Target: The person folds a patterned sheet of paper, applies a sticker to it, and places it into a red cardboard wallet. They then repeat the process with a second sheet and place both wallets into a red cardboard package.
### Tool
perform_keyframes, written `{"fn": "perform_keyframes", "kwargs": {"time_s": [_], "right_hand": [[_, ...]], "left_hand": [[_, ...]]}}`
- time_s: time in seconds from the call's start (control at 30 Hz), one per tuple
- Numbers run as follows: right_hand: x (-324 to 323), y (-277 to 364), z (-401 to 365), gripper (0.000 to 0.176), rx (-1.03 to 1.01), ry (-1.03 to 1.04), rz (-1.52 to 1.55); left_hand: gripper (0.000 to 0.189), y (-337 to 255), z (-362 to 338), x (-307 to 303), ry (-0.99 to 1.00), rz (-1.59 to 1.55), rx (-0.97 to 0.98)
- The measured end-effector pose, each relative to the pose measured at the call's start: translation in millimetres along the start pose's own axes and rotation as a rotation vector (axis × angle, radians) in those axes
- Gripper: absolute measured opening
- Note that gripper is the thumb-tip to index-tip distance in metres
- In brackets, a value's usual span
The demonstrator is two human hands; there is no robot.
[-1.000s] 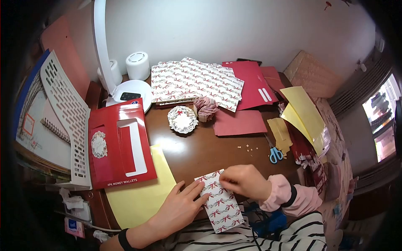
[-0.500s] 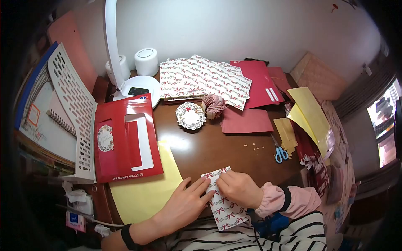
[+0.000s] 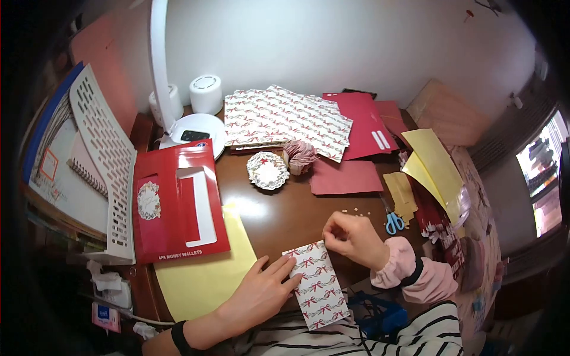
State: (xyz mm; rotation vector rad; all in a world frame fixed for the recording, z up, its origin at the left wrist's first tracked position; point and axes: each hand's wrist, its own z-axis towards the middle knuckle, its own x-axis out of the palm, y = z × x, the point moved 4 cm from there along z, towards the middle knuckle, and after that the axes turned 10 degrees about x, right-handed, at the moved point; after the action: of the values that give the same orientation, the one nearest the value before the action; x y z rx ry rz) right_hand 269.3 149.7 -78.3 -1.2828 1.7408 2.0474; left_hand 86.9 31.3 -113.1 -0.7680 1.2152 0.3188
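A narrow white paper piece printed with red bows and green sprigs lies at the table's front edge, its lower end over my lap. My left hand rests on its left edge, fingers outstretched. At its top right corner is my right hand, thumb and fingers pinched together. Whatever is in that pinch, if anything, is too small to make out. Beyond the right hand are tiny tan scraps and blue-handled scissors.
A red money wallets package overlaps a yellow sheet at left. Patterned sheets, round wreath-shaped tags and red envelopes lie farther back. A white lamp stands behind. Yellow and red papers line the right side.
My right hand has moved from over the patterned paper up and right to its top corner, uncovering its right half. My left hand stays on the paper. The view has shifted slightly.
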Motion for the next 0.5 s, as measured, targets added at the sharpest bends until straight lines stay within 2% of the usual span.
{"fn": "perform_keyframes", "kwargs": {"time_s": [0.07, 0.13, 0.33, 0.43, 0.5], "right_hand": [[-14.0, 1.7, 9.4, 0.01, -0.075, -0.136, -0.011], [-26.6, 2.2, 19.7, 0.012, -0.063, -0.203, -0.018], [-38.7, -7.2, 40.0, 0.009, -0.217, -0.264, 0.007], [-43.0, -9.0, 44.8, 0.009, -0.175, -0.274, 0.11], [-47.8, -4.4, 45.4, 0.01, 0.0, -0.229, 0.103]], "left_hand": [[0.042, -0.6, 0.2, -1.7, 0.008, 0.007, 0.009], [0.043, -1.3, 0.9, -3.7, 0.017, 0.017, 0.018], [0.043, -0.1, 0.5, -3.2, 0.024, 0.026, 0.016], [0.044, 0.3, 0.4, -2.2, 0.027, 0.037, 0.02], [0.044, 1.5, 0.1, -1.9, 0.025, 0.042, 0.019]]}}
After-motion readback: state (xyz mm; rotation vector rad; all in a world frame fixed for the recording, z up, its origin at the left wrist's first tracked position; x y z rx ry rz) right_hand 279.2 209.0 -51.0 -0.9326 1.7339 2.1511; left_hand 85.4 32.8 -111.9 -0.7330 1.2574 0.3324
